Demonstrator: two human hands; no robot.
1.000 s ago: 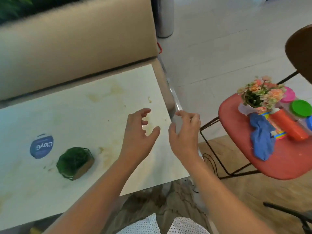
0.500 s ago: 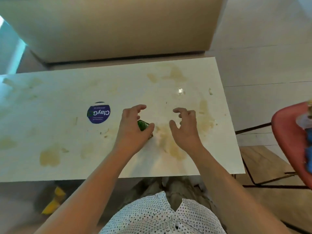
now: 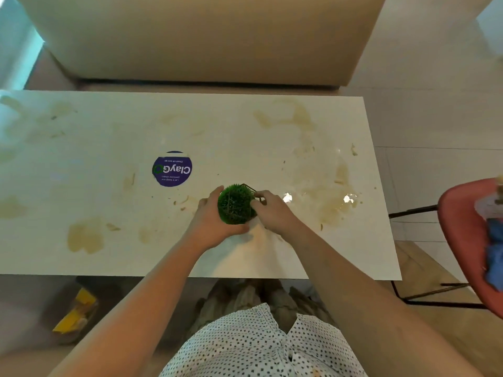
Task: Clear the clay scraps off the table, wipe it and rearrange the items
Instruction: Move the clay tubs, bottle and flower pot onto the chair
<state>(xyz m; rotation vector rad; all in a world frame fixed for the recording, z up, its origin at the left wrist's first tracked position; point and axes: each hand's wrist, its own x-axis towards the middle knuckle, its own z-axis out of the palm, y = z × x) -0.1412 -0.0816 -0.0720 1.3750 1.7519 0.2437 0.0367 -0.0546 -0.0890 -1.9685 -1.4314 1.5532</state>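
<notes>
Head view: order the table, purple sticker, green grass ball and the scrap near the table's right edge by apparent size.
1. Table
2. Purple sticker and green grass ball: look alike; the ball rises nearer the camera, so unsure.
3. Scrap

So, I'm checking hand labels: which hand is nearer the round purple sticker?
Left. The left hand grips the green grass ball on the side facing the sticker, just below-right of it; the right hand holds the ball's opposite side, farther right.
</notes>
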